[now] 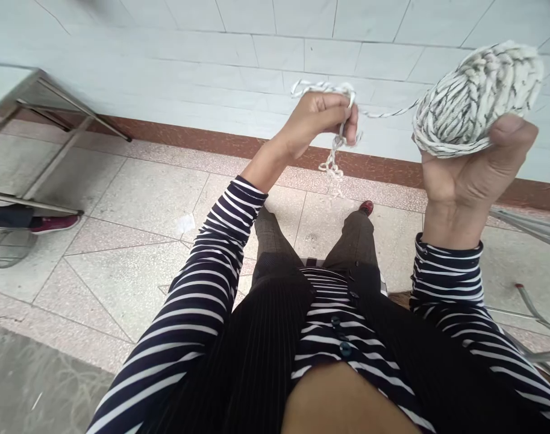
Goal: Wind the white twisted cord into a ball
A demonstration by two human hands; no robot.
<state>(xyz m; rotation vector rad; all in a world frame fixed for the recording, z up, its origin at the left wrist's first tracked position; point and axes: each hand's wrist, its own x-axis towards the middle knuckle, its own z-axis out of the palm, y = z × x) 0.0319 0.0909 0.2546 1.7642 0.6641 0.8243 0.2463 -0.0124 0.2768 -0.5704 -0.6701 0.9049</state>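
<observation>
My right hand [478, 163] is closed around the lower side of a big ball of white yarn [478, 96] flecked with dark strands, held up at the right. From the ball a single strand [390, 113] runs left to my left hand [324, 117]. The fingers of that hand are pinched on the yarn. A loop of it [322, 86] lies over the top of the hand, and a short knotted length [332, 163] dangles below the fingers with a frayed, blurry tip. Both hands are apart, raised before the tiled wall.
A metal-framed table [53, 144] stands at the left, with another person's foot in a dark red shoe [55, 223] beneath it. Metal chair legs [534, 307] are at the right. A white scrap [186, 223] lies on the tiled floor [134, 253]. The white wall [202, 78] is in front.
</observation>
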